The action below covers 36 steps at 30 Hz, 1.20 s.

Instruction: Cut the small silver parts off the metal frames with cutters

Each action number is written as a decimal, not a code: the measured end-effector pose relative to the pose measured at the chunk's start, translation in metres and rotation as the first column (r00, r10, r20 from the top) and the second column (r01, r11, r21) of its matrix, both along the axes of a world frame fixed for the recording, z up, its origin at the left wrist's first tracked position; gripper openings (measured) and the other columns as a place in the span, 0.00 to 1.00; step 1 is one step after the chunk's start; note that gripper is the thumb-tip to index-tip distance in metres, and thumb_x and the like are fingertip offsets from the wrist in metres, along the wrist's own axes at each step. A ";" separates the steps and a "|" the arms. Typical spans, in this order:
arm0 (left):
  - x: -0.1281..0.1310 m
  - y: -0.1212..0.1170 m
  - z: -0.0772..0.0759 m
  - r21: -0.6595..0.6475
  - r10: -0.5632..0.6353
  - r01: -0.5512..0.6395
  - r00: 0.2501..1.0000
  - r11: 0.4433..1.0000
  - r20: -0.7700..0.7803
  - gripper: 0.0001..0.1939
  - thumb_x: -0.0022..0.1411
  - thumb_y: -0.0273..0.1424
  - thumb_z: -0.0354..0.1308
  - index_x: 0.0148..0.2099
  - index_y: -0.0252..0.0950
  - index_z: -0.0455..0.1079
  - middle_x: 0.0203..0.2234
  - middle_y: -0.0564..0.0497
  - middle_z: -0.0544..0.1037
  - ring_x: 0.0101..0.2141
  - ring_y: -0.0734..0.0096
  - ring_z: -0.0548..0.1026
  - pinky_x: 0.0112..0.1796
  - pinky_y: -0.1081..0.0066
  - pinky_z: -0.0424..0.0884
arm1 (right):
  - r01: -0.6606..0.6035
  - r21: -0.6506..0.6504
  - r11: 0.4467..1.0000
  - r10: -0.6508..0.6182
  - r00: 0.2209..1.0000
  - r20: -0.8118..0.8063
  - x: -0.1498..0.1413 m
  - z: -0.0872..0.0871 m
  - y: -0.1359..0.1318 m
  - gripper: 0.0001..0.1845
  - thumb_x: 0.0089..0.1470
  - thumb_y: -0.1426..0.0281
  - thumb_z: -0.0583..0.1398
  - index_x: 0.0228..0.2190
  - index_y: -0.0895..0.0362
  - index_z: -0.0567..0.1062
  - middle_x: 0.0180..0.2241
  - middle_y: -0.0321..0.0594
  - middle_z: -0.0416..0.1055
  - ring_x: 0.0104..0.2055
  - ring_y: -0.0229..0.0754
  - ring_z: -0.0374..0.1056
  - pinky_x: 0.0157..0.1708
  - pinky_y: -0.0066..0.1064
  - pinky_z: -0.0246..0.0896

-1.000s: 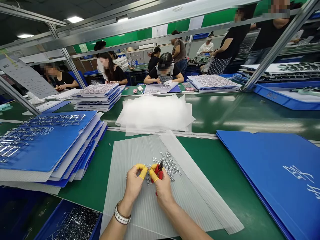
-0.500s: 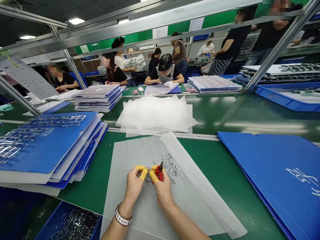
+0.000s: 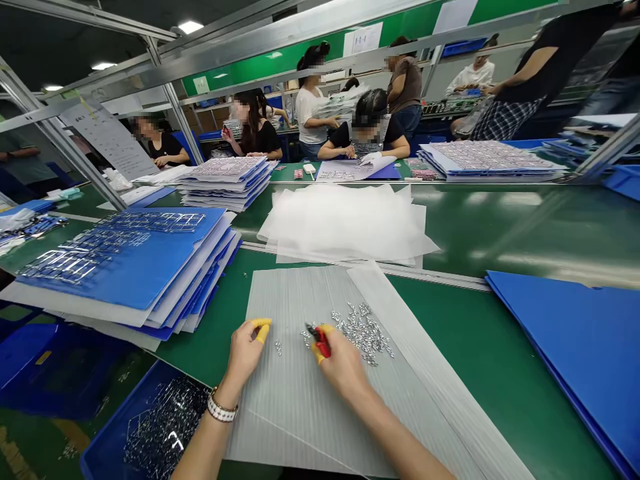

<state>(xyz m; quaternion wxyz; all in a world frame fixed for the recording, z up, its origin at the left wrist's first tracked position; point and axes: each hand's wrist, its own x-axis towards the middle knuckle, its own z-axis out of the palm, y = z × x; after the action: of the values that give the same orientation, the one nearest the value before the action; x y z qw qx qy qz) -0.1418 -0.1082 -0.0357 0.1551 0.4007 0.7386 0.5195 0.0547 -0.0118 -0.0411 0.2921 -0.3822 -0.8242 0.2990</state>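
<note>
My right hand (image 3: pixel 343 357), with yellow finger covers, is closed around red-handled cutting pliers (image 3: pixel 323 341). Their dark jaws point up and left, above a few small silvery metal pieces beside the main pile. My left hand (image 3: pixel 249 347) also wears yellow finger covers; its thumb and forefinger are pinched, and whatever may be between them is too small to make out. A lone small metal piece (image 3: pixel 278 347) lies between the two hands. Right of the pliers spreads a pile of small metal pieces (image 3: pixel 365 335). Everything rests on a translucent foam sheet (image 3: pixel 300 413).
Blue and white sheets are stacked (image 3: pixel 165 273) at left, with metal frames on top. A blue bin (image 3: pixel 150 427) of metal scraps sits below the left edge. Blue boards (image 3: pixel 565 333) lie at right. White sheets (image 3: pixel 345 223) lie ahead; people work beyond.
My hands have drawn apart: the left moved left, while the right, still on the pliers, turned them to point left. The view has swung leftward. A lone piece now shows between the hands.
</note>
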 end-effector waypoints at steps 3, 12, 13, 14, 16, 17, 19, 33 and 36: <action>-0.005 -0.011 -0.012 -0.008 0.009 -0.009 1.000 1.000 -0.029 0.11 0.53 0.31 0.56 0.38 0.38 0.77 0.33 0.47 0.79 0.31 0.65 0.75 0.33 0.68 0.70 | -0.125 0.049 0.991 0.113 0.974 0.195 -0.032 0.008 -0.014 0.09 0.46 0.78 0.57 0.32 0.55 0.71 0.29 0.41 0.72 0.31 0.45 0.68 0.27 0.31 0.55; -0.004 -0.017 -0.022 0.007 -0.020 0.021 0.994 1.000 -0.108 0.14 0.56 0.24 0.50 0.41 0.37 0.74 0.35 0.48 0.77 0.32 0.69 0.74 0.32 0.71 0.70 | -0.229 -0.017 0.973 0.203 0.825 0.527 -0.070 0.019 -0.029 0.08 0.53 0.73 0.56 0.37 0.58 0.71 0.35 0.46 0.73 0.38 0.48 0.68 0.33 0.32 0.52; -0.004 -0.017 -0.021 0.002 -0.034 0.034 0.993 0.999 -0.117 0.14 0.56 0.23 0.50 0.40 0.37 0.74 0.35 0.48 0.77 0.31 0.70 0.74 0.32 0.71 0.70 | -0.225 -0.026 0.974 0.204 0.822 0.532 -0.070 0.019 -0.028 0.08 0.53 0.74 0.56 0.37 0.58 0.71 0.35 0.45 0.73 0.38 0.47 0.68 0.33 0.31 0.52; -0.004 -0.017 -0.021 -0.003 -0.048 0.049 0.991 0.999 -0.128 0.13 0.56 0.23 0.50 0.40 0.37 0.74 0.34 0.49 0.77 0.31 0.70 0.74 0.32 0.72 0.70 | -0.221 -0.031 0.975 0.203 0.819 0.537 -0.069 0.020 -0.027 0.08 0.54 0.74 0.55 0.37 0.57 0.71 0.35 0.45 0.73 0.37 0.46 0.68 0.32 0.30 0.51; -0.003 -0.016 -0.018 -0.015 -0.079 0.077 0.985 0.997 -0.155 0.12 0.57 0.23 0.50 0.39 0.38 0.74 0.34 0.49 0.76 0.32 0.70 0.74 0.33 0.71 0.70 | -0.195 -0.065 0.979 0.199 0.819 0.537 -0.066 0.021 -0.022 0.07 0.54 0.75 0.55 0.36 0.57 0.70 0.34 0.43 0.73 0.35 0.44 0.69 0.29 0.29 0.50; -0.001 -0.015 -0.016 -0.023 -0.092 0.089 0.981 0.996 -0.172 0.12 0.57 0.24 0.50 0.38 0.38 0.73 0.34 0.49 0.76 0.33 0.69 0.74 0.34 0.70 0.70 | -0.173 -0.091 0.981 0.195 0.826 0.528 -0.064 0.022 -0.020 0.08 0.53 0.75 0.55 0.37 0.57 0.70 0.33 0.42 0.74 0.34 0.43 0.69 0.28 0.28 0.49; 0.003 -0.015 -0.013 -0.043 -0.106 0.099 0.971 0.994 -0.213 0.11 0.57 0.25 0.51 0.38 0.38 0.73 0.34 0.48 0.75 0.35 0.67 0.73 0.37 0.68 0.69 | -0.118 -0.150 0.982 0.178 0.851 0.494 -0.060 0.024 -0.014 0.09 0.53 0.76 0.55 0.38 0.57 0.69 0.33 0.40 0.74 0.33 0.42 0.69 0.27 0.28 0.48; -0.010 -0.026 -0.013 -0.190 -0.087 0.039 0.964 0.981 -0.250 0.10 0.56 0.26 0.50 0.35 0.37 0.73 0.28 0.50 0.75 0.26 0.72 0.70 0.28 0.73 0.64 | -0.314 0.031 0.949 0.257 0.826 0.501 -0.063 0.011 -0.028 0.11 0.51 0.79 0.56 0.38 0.58 0.71 0.36 0.45 0.73 0.39 0.46 0.67 0.37 0.32 0.52; -0.011 -0.025 -0.014 -0.216 -0.093 0.039 0.965 0.976 -0.247 0.10 0.56 0.27 0.51 0.35 0.37 0.74 0.29 0.50 0.75 0.26 0.72 0.70 0.28 0.73 0.64 | -0.315 0.031 0.949 0.259 0.830 0.494 -0.064 0.009 -0.023 0.13 0.50 0.80 0.55 0.37 0.58 0.71 0.36 0.44 0.73 0.38 0.45 0.67 0.36 0.31 0.51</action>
<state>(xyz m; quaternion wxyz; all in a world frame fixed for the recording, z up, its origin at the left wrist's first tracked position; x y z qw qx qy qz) -0.1532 -0.1329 -0.0492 0.1172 0.4702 0.7891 0.3776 -0.0088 -0.0350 -0.0317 0.0492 -0.2994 -0.9341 0.1880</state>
